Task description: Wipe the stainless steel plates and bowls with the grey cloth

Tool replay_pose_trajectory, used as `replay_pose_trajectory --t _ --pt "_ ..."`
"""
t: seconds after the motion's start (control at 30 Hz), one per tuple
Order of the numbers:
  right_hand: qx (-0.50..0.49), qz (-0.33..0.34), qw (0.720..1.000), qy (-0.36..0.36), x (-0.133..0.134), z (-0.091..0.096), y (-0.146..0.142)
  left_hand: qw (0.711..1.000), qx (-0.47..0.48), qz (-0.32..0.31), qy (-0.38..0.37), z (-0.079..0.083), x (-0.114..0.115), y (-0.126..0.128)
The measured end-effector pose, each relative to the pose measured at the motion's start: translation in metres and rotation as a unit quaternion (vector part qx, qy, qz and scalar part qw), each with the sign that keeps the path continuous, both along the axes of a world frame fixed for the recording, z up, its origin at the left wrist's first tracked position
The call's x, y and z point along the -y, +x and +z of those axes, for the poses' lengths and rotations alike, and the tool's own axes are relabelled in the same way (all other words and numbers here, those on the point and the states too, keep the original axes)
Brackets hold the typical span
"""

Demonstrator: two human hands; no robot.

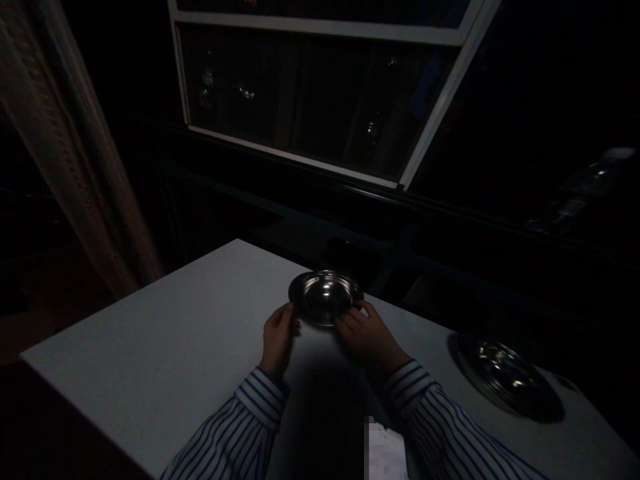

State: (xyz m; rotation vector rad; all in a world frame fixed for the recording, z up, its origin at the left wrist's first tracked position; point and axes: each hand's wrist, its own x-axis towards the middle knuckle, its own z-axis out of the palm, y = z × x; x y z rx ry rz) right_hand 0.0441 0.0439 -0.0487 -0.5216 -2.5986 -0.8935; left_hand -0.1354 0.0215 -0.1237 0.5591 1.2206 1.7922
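A shiny stainless-steel bowl (325, 293) is at the far edge of the white table (200, 333), between my hands. Its uneven outline hints at a second metal dish overlapping it, but the dark hides whether there are two. My left hand (279, 335) pinches the near left rim with its fingers closed. On the near right side, my right hand (367, 333) grips the rim, thumb and fingers bent around the edge. Both cuffs are striped.
Several shiny metal dishes (510, 377) appear stacked on the table's right side. A pale sheet-like thing (393, 450), partly blurred out, lies near my right forearm. Behind the table are a window frame (320, 27), a curtain (85, 153) and a clear bottle (590, 183) in the dark.
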Motion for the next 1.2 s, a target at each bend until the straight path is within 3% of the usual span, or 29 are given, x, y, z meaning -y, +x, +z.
replay_pose_trajectory --t 0.27,0.4,0.5,0.6,0.73,0.83,0.9,0.93,1.07,1.2 --pt "0.018 -0.008 1.0 0.013 0.033 0.006 0.023 0.994 -0.004 -0.108 0.021 0.015 0.014 0.009" --pt "-0.025 -0.018 0.999 0.01 0.044 0.002 0.039 0.988 0.019 -0.155 0.018 0.022 0.021 0.021" --pt "-0.079 -0.057 0.995 0.0 0.054 -0.003 0.06 0.988 0.018 -0.152 0.008 0.025 0.026 0.03" --pt "-0.146 -0.138 0.978 -0.051 0.066 -0.008 0.083 0.987 0.02 -0.158 0.011 0.029 0.03 0.039" --pt "-0.3 -0.236 0.908 -0.17 0.08 -0.016 0.109 0.982 0.017 -0.186 0.014 0.036 0.038 0.054" --pt "-0.447 -0.282 0.797 -0.292 0.086 -0.022 0.121 0.98 0.015 -0.196 0.004 0.038 0.042 0.069" --pt "-0.513 -0.281 0.72 -0.374 0.089 -0.026 0.126 0.978 0.021 -0.21 -0.004 0.037 0.043 0.081" --pt "-0.531 -0.267 0.695 -0.404 0.09 -0.027 0.129 0.975 0.026 -0.222 -0.006 0.035 0.043 0.086" --pt "-0.565 -0.233 0.66 -0.438 0.093 -0.035 0.138 0.965 0.027 -0.262 -0.009 0.024 0.038 0.104" --pt "-0.559 -0.281 0.639 -0.447 0.097 -0.042 0.148 0.964 -0.003 -0.265 -0.03 0.016 0.034 0.116"
